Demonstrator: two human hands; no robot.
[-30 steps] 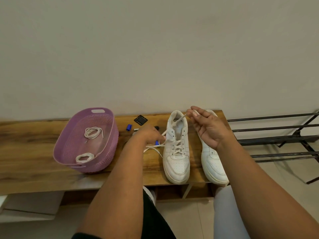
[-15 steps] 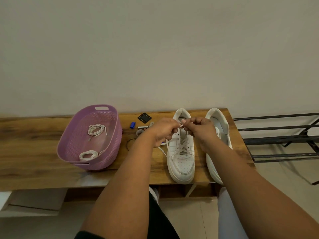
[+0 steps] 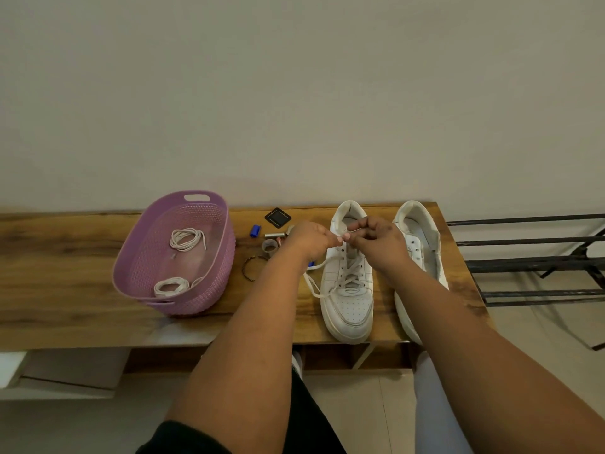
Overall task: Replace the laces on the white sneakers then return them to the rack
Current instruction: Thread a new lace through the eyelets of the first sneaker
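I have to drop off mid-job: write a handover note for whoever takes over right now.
Left hand and right hand: both pinch the lace at the top of the left sneaker.
Left sneaker is laced most of the way up; a loose end trails onto the bench.
Right sneaker beside it has bare eyelets.
Two coiled laces lie in the basket.
Left to do: finish and tie this lace, lace the right sneaker, put both on the rack.
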